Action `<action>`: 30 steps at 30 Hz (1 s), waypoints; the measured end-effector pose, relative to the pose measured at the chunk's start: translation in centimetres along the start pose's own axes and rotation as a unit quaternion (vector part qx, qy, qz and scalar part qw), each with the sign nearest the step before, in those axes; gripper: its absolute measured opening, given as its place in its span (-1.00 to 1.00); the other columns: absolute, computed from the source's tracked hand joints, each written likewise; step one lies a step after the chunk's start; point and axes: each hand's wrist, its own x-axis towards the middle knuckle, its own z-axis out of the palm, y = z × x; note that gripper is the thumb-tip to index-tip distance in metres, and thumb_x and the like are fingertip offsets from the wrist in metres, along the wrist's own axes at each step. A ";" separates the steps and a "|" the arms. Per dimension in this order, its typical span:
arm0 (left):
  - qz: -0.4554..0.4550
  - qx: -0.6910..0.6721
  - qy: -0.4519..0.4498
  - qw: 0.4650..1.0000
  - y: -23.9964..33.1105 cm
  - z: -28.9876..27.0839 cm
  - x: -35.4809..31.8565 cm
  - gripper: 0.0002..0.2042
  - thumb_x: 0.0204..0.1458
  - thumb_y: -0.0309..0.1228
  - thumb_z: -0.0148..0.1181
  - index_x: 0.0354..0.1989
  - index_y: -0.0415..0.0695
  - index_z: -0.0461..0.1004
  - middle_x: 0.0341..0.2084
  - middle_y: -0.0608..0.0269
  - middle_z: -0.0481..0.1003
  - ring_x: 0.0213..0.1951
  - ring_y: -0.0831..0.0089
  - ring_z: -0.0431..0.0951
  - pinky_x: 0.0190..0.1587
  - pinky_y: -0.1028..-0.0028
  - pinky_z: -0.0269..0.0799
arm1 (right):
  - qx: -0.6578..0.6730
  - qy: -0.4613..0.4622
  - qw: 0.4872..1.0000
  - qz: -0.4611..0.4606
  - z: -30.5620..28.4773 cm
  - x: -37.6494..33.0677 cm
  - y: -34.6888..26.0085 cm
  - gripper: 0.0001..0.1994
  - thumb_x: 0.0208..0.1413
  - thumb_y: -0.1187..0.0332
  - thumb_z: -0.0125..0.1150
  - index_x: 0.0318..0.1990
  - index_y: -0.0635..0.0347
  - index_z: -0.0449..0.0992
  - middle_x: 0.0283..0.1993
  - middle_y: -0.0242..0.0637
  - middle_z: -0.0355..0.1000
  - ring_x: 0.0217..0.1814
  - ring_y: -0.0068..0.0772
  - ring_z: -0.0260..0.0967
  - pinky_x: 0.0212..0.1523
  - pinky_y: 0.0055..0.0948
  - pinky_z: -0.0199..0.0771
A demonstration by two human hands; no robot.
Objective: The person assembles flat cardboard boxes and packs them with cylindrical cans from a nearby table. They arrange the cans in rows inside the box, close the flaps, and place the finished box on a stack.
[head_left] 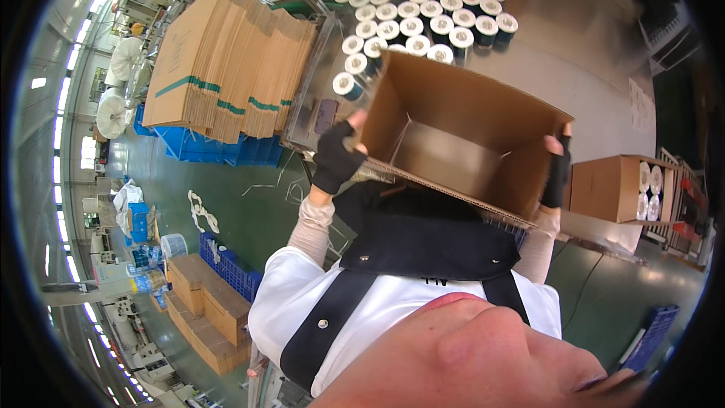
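Observation:
An open cardboard box [472, 94] is held in front of my body, its opening toward me. My left hand [338, 159], in a black fingerless glove, grips the box's left side. At the right side my right hand [557, 162], gloved the same way, has its fingers over the edge. Nothing lies inside the box; whether its bottom is closed, I cannot tell. Just beyond it, many white-topped spools [411, 26] with dark sides stand upright on a metal table [570, 53]. The nearest spool [347, 86] is close to the box's left corner.
Flat folded cartons [226, 60] are stacked at the left on blue crates [204, 145]. To the right, another carton [604, 187] holds several white-ended rolls beside a conveyor [680, 196]. Closed brown boxes [208, 310] and a blue pallet [230, 268] sit on the green floor at lower left.

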 end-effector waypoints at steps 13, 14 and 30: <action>0.125 0.197 -0.343 0.910 -2.1 2.5 5.4 -0.47 -0.03 0.16 -0.03 -0.34 -0.14 0.49 -0.41 0.07 0.48 -0.30 0.11 0.50 -0.24 0.24 0.39 | -0.253 -0.169 0.949 -0.082 1.4 12.6 3.0 -0.80 -0.24 0.40 0.25 -0.53 0.43 0.47 -0.61 -0.22 0.44 -0.53 -0.58 0.33 -0.52 -0.44 0.32; 0.129 0.198 -0.334 0.913 -3.7 3.2 6.0 -0.52 -0.01 0.10 0.00 -0.40 -0.15 0.49 -0.43 0.07 0.47 -0.31 0.13 0.50 -0.25 0.23 0.38 | -0.199 -0.207 0.954 -0.085 1.0 11.7 2.2 -0.80 -0.15 0.37 0.26 -0.50 0.38 0.50 -0.56 -0.28 0.47 -0.49 -0.65 0.30 -0.48 -0.47 0.32; 0.175 0.118 -0.123 0.970 -12.0 5.9 8.4 -0.42 0.04 -0.01 0.00 0.10 -0.23 0.27 0.11 -0.11 0.23 0.20 -0.04 0.13 0.23 0.18 0.02 | 0.152 0.027 0.988 -0.007 -3.3 4.5 15.9 -0.73 0.17 0.30 -0.09 -0.15 0.31 0.43 -0.13 -0.18 0.42 -0.07 -0.33 0.36 0.06 -0.31 0.28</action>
